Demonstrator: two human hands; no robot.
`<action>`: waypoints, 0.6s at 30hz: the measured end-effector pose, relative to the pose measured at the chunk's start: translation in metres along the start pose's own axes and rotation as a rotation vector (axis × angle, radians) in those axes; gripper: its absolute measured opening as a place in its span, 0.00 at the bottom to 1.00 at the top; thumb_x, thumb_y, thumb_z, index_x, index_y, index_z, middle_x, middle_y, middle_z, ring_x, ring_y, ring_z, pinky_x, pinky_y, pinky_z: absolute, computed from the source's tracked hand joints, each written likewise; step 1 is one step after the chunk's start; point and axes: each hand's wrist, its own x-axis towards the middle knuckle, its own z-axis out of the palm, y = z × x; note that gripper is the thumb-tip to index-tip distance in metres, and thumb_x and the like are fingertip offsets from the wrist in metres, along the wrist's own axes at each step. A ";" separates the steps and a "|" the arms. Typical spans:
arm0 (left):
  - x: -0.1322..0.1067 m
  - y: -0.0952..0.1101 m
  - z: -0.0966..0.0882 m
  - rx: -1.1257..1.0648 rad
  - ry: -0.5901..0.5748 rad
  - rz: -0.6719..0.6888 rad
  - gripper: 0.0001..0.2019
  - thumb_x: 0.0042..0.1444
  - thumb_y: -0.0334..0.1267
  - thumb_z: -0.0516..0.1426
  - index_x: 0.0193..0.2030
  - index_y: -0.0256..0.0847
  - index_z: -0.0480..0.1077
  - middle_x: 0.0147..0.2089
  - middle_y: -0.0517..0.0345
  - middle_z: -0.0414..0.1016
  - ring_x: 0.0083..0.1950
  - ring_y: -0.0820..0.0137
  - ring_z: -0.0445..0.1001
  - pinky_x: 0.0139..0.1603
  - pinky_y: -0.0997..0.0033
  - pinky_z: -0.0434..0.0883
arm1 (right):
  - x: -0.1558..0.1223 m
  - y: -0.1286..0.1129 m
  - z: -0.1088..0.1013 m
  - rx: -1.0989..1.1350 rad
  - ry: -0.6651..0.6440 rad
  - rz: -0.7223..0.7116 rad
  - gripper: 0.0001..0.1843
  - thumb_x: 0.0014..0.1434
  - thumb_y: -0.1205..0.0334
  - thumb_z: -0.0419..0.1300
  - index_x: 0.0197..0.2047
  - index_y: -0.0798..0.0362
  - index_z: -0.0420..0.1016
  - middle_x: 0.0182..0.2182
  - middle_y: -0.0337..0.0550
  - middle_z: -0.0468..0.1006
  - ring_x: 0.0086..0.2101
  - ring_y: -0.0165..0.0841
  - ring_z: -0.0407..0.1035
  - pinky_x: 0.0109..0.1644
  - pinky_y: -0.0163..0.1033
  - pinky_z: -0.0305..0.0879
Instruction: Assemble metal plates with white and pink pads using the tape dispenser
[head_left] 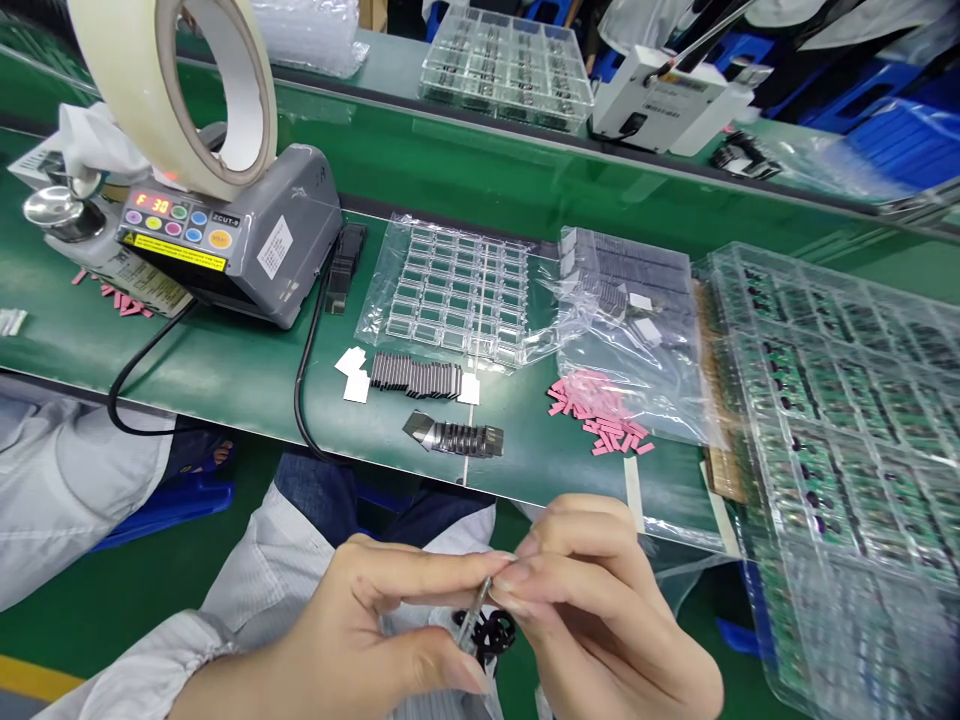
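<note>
In front of my lap, my left hand (397, 620) grips a small thin part (475, 610) between thumb and forefinger. The part is seen nearly edge-on, with a greyish glassy edge. A black looped piece, perhaps a cable (496, 632), hangs beside it and looks attached. My right hand (600, 600) is closed, its thumb and fingertips pinched against the part's upper end. What those fingertips hold, if anything, is hidden. Beyond the hands on the green bench lie a row of dark flat pieces (416, 375) and a shorter stack of black pieces (469, 440).
A pile of pink strips (596, 410) lies right of the stacks, by a bagged tray (630, 330). Behind is a clear compartment tray (457, 285). A tape dispenser (240, 250) with its cable stands left; stacked trays of circuit boards (847, 400) fill the right.
</note>
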 end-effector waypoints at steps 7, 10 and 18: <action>0.003 0.003 -0.001 0.161 0.040 0.146 0.19 0.51 0.38 0.64 0.51 0.53 0.71 0.44 0.56 0.81 0.43 0.66 0.81 0.44 0.76 0.77 | -0.001 0.002 0.000 0.025 -0.034 0.014 0.09 0.54 0.78 0.57 0.32 0.55 0.72 0.25 0.38 0.67 0.29 0.29 0.62 0.29 0.38 0.59; 0.003 0.005 0.000 0.159 0.002 0.190 0.23 0.52 0.32 0.63 0.54 0.55 0.69 0.46 0.59 0.80 0.48 0.65 0.79 0.49 0.76 0.76 | 0.000 0.001 0.001 0.061 -0.058 0.021 0.08 0.57 0.76 0.57 0.30 0.55 0.70 0.24 0.37 0.67 0.29 0.29 0.61 0.29 0.38 0.58; 0.002 0.001 0.002 0.105 0.005 0.185 0.23 0.51 0.32 0.63 0.53 0.55 0.70 0.45 0.60 0.82 0.48 0.66 0.79 0.50 0.78 0.75 | -0.001 0.000 0.010 0.054 0.072 -0.045 0.10 0.61 0.73 0.55 0.27 0.57 0.69 0.26 0.37 0.67 0.28 0.26 0.61 0.29 0.40 0.56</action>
